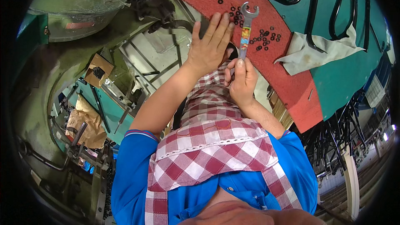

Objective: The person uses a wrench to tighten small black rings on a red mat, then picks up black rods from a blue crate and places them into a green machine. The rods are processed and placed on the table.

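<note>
My right hand [243,81] is closed round the lower end of a silver open-end wrench [244,37]. The wrench points away from me, its open jaw at the far end and a colourful strip on its shank. To its left, my left hand [209,43] is flat, fingers stretched out and holding nothing, by the near edge of a red mat [287,96]. Small black nuts [266,39] lie scattered on the mat, some right of the wrench and others around its jaw. The wrench hides part of the mat.
Bent black metal rods [311,8] and a grey cloth [310,52] lie on the green table surface [350,73] at right. More dark rods [333,135] are bunched below it. On the left stand a large green machine [79,4] and an open cardboard box [99,68] with small black parts.
</note>
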The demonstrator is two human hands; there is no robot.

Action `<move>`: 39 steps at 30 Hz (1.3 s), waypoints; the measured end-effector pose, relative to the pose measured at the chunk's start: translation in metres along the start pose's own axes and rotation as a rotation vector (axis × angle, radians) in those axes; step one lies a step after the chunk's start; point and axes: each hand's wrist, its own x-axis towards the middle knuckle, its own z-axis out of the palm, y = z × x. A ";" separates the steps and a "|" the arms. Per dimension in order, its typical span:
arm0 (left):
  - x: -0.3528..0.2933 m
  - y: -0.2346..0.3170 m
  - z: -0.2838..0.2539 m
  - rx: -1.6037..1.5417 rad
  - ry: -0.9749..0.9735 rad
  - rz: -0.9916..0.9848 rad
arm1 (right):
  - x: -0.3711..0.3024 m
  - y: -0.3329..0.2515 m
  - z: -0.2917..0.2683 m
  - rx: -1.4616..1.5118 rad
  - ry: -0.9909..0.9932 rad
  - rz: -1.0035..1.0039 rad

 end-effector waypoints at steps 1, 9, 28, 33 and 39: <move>0.001 0.000 0.000 -0.042 0.008 -0.004 | 0.002 0.000 -0.001 -0.038 0.001 0.031; 0.004 -0.003 -0.004 -0.151 0.007 -0.011 | 0.007 0.000 0.006 0.040 0.010 0.142; 0.026 -0.023 -0.005 -0.162 -0.003 -0.002 | 0.011 -0.008 0.015 0.089 0.049 0.029; 0.026 -0.021 -0.005 -0.155 -0.014 -0.006 | 0.015 -0.008 0.015 0.085 0.049 0.100; 0.028 -0.024 -0.008 -0.158 -0.024 0.013 | 0.017 -0.009 0.020 0.139 0.036 0.093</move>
